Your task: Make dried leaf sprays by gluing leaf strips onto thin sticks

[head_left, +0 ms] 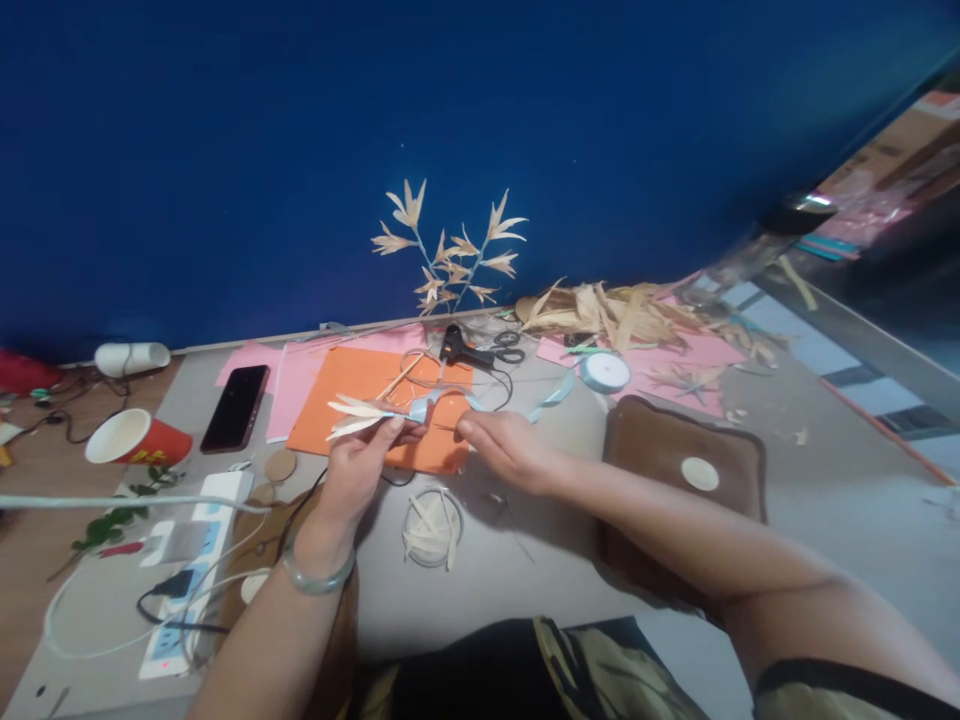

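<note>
Above an orange sheet [326, 410], a person's left hand [367, 455] is pinching a pale husk flower [356, 411] near its blue base, apparently steadying it while leaving the petals free. The right hand's [514, 450] fingers are pinching what looks like a thin stem, seemingly controlling its angle. Blue ribbon [553, 397] is trailing near its spool [605, 372] on the tabletop [540, 600], likely for slack; a glue gun [465, 350] is lying beyond, probably within reach.
</note>
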`<state>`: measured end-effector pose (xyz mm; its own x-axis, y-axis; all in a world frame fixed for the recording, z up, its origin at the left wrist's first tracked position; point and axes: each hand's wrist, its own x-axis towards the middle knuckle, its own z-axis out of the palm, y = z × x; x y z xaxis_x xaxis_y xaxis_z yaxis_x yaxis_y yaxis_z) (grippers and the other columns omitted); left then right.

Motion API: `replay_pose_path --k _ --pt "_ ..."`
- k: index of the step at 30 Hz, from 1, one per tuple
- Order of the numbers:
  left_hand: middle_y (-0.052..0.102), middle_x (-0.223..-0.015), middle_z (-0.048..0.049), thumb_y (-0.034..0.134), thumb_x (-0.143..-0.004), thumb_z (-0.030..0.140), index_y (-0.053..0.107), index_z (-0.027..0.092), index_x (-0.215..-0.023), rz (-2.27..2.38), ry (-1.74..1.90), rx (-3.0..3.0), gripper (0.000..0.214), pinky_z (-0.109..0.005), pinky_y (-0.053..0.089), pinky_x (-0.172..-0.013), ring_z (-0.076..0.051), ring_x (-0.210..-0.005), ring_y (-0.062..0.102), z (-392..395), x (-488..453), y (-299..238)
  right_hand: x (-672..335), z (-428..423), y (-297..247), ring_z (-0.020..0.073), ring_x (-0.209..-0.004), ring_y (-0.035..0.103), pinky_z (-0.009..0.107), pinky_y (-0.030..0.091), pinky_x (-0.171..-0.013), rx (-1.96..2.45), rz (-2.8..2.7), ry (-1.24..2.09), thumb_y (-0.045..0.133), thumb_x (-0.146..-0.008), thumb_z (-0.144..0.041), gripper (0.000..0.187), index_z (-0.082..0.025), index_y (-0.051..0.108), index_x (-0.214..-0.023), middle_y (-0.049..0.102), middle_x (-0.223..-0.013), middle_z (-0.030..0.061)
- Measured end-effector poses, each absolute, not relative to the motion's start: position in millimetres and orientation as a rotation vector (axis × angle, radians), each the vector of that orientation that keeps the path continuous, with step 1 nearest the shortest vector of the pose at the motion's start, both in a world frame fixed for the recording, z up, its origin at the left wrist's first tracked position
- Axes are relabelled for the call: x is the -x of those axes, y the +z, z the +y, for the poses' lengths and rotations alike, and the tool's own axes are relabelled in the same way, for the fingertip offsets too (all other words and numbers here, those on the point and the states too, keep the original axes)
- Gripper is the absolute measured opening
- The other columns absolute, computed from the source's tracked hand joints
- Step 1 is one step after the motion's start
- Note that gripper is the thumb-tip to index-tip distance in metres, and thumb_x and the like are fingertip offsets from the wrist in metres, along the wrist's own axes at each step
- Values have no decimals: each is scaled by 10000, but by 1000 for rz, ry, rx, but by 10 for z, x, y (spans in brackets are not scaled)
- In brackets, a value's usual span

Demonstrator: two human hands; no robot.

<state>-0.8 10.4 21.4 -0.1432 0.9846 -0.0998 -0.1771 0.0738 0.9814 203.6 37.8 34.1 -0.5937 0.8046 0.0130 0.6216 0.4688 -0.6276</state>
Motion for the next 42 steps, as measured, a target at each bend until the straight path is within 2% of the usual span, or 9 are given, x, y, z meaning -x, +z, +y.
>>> replay_pose_path --k 8,12,22,33,42 --pt "740 -785 -62 742 -699 377 642 151 -879 1164 1363 -962 306 -392 573 -800 -238 -758 719 102 11 235 -1915 399 312 138 -635 492 240 341 -607 1145 -2260 975 297 -979 -402 371 -176 513 -780 536 -684 12" --pt "743 -816 -71 739 -700 386 651 151 -888 1159 1315 -992 314 -381 574 -795 -243 -776 717 102 25 237 -1884 399 337 133 -619 472 237 324 -597 1120 -2272 897 321 -975 -395 357 -176 517 -774 528 -670 8" --pt "740 -843 -64 700 -749 380 677 178 -891 1122 1263 -1054 248 -357 574 -807 -236 -815 712 87 35 233 -1877 380 401 164 -715 523 248 287 -607 1188 -2430 622 365 -962 -385 305 -161 571 -932 611 -813 61" --pt "751 -819 -82 694 -759 408 699 152 -860 1224 1222 -1066 275 -351 593 -780 -229 -772 721 75 59 134 -1948 402 405 129 -607 479 237 293 -582 1139 -2424 779 326 -978 -396 365 -170 508 -758 540 -672 17" --pt "753 -802 -88 691 -761 416 702 127 -856 1228 1226 -1100 304 -358 594 -788 -228 -759 726 63 77 142 -1935 386 400 126 -599 477 237 313 -579 1067 -2355 874 327 -979 -401 356 -177 474 -744 526 -668 9"
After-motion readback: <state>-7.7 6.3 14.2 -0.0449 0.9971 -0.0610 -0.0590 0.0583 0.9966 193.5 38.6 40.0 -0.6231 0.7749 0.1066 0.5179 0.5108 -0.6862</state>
